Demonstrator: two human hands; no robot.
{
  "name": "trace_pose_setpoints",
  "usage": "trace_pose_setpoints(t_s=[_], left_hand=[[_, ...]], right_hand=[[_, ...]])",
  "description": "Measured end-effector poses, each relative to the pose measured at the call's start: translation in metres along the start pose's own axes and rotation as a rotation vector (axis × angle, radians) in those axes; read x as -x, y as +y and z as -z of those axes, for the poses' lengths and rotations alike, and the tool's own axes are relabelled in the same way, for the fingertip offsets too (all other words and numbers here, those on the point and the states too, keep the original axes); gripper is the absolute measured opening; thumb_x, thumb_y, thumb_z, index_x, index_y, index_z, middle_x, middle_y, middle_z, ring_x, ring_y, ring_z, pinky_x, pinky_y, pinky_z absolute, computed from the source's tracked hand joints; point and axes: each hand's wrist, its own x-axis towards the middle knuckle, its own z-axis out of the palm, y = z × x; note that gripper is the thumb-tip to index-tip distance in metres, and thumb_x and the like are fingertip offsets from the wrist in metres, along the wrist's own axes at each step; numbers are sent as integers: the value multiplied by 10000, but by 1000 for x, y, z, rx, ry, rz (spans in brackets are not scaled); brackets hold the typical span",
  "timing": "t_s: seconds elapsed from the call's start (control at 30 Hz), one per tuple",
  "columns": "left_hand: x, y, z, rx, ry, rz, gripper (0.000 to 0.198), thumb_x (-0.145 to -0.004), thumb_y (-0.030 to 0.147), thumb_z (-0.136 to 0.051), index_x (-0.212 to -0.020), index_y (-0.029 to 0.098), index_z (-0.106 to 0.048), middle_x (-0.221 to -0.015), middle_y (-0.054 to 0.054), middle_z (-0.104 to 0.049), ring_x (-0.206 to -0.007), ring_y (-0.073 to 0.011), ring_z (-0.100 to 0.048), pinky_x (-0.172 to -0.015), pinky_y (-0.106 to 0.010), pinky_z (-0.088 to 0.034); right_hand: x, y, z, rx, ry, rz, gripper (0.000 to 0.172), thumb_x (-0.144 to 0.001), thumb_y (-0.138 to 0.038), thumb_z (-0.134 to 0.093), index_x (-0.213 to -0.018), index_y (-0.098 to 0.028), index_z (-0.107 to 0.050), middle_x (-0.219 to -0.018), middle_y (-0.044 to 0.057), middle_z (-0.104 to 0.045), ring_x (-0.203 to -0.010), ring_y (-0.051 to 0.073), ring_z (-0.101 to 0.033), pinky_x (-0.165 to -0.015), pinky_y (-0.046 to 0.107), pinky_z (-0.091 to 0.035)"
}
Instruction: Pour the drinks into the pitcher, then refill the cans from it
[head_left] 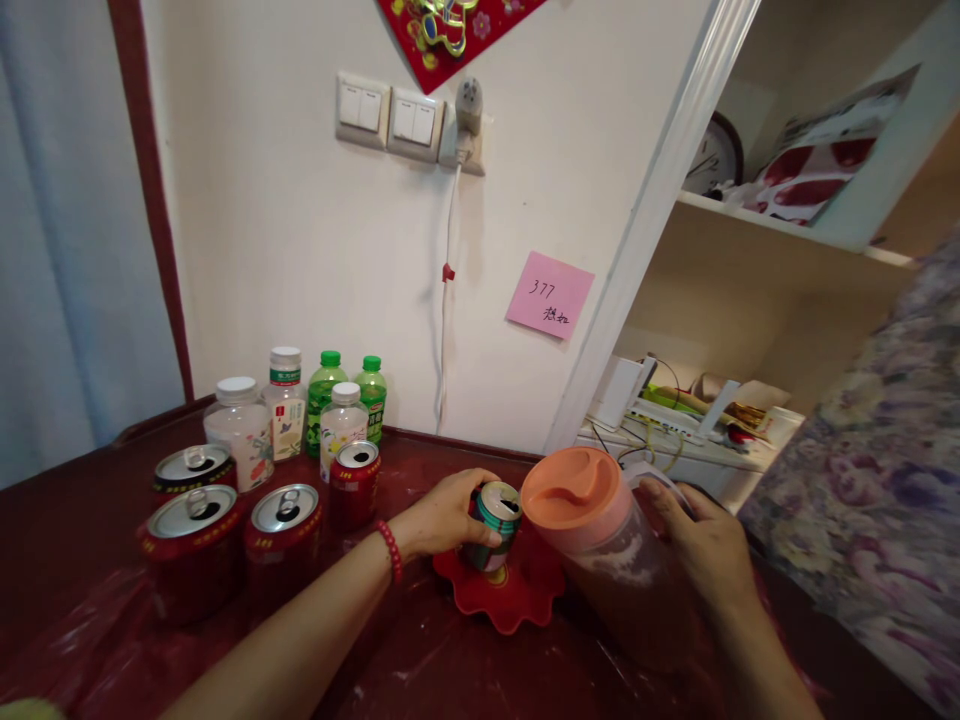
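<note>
My left hand (450,515), with a red bead bracelet at the wrist, is wrapped round a small dark green drink can (493,530). The can has its top opened and leans slightly over a red scalloped dish (510,600). In my right hand (701,540) is the handle of a clear plastic pitcher (630,590) with an orange lid (577,495). The pitcher tilts left, its lid close beside the can's top. Brownish liquid shows inside it, with foam near the upper wall. Whether any liquid passes between them I cannot tell.
Several opened red cans (283,535) stand at the left on the dark red table (390,650). Behind them are clear jars (240,430) and green-capped bottles (327,400) near the wall. A white cord (444,350) hangs from a socket. Shelves with a router (675,410) stand at the right.
</note>
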Motion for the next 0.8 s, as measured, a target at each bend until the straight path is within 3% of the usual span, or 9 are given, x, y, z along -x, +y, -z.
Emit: trace_pose_setpoints(t_s=[0.8], left_hand=[[-1,-1,1,-3,8,-8,592,-578,131,-830,-1143,178,-659,-1161,-58,-698,-1057,-264,-623,-921,-372,-479]], right_hand=[[0,0,0,-5,-17,-20,536,-699,-739,-656,-681,-204,-627,-578,-40,-443,-621,165,-389,-591,293,-296]])
